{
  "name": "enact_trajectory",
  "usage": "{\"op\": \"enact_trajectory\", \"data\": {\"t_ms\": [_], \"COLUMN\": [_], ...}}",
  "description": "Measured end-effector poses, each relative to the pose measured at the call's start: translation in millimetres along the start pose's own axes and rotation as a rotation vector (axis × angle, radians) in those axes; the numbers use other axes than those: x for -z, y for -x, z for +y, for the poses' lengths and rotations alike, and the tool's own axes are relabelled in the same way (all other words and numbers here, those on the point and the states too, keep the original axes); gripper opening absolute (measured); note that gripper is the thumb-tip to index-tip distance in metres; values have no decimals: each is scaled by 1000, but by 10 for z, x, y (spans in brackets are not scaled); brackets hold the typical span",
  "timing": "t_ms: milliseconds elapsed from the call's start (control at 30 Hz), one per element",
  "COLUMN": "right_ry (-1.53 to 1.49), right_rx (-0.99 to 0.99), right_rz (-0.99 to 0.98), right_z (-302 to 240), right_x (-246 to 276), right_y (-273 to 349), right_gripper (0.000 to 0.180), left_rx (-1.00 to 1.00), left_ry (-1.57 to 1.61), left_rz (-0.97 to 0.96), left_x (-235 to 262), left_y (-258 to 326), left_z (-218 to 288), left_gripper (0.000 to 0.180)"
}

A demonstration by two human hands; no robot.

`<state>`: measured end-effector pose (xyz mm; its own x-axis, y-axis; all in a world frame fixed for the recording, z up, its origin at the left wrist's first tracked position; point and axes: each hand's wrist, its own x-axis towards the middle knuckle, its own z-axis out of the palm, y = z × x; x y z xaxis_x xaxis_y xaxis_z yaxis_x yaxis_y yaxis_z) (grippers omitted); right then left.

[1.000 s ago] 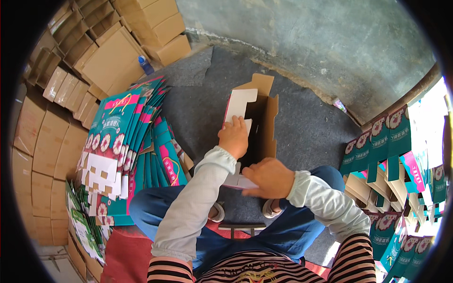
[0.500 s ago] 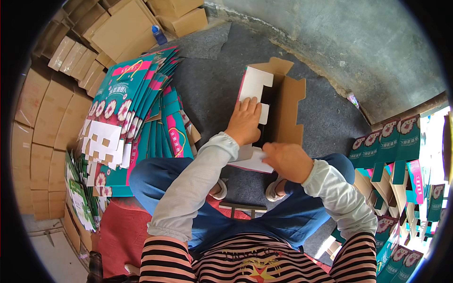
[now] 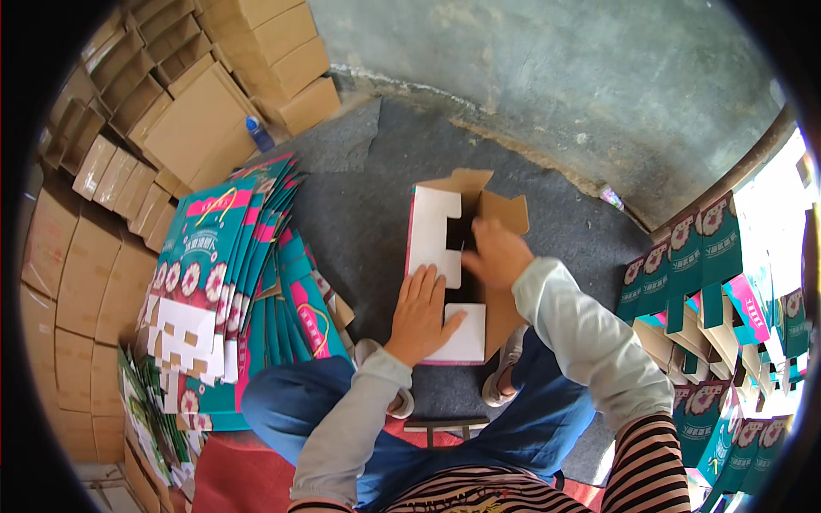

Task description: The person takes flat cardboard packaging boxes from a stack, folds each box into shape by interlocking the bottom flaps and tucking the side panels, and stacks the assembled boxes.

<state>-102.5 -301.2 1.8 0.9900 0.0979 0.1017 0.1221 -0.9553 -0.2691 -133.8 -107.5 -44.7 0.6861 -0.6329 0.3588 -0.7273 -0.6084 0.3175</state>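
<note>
A cardboard carton (image 3: 505, 301) stands on the floor between my feet, its top open and its inside brown. White notched flaps (image 3: 434, 224) lie along its left side and near end. My left hand (image 3: 417, 318) rests flat on the left flap near the close end, fingers stretched out. Over the opening is my right hand (image 3: 500, 252), thumb and fingers apart, the thumb close to the flap's notch. Brown flaps (image 3: 506, 210) stick up at the far end and far right. The carton's deeper inside is dark.
Flattened teal-and-pink printed cartons (image 3: 205, 248) are piled at my left. Plain brown boxes (image 3: 90, 231) are stacked behind them, near a blue bottle (image 3: 258, 133). Set-up teal cartons (image 3: 714, 248) stand at the right. A concrete wall (image 3: 547, 77) runs along the far side.
My right hand has moved from the near-end flap to farther up the opening. The near white flap now lies folded over. My left hand has shifted toward the near end.
</note>
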Motion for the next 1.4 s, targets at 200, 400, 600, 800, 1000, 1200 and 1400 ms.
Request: {"op": "enact_trajectory", "data": {"t_ms": [200,400,600,800,1000,1200,1400], "right_ry": [-535,173,227,188,260,56,-433], "right_rx": [-288,-216,-276,-289,-350,-190,-181], "right_rz": [207,-91,-209,-229,-231,-335,-442], "right_z": [862,538,587,316,1027,844,860], "right_x": [73,-141,117,210,235,330,414], "right_y": [-764,-723,-688,-571,131,699,414], "right_gripper": [49,57,69,69,71,60,50], "left_rx": [22,64,126,232,279,176,178], "left_ry": [-54,-72,86,-177,-136,22,98], "left_rz": [-44,-44,-44,-68,-17,92,40], "left_x": [-51,-89,-33,-279,102,100,341], "left_y": [48,119,155,417,480,776,774], "left_z": [75,209,880,894,720,298,195], "left_gripper": [62,61,66,51,41,33,37]}}
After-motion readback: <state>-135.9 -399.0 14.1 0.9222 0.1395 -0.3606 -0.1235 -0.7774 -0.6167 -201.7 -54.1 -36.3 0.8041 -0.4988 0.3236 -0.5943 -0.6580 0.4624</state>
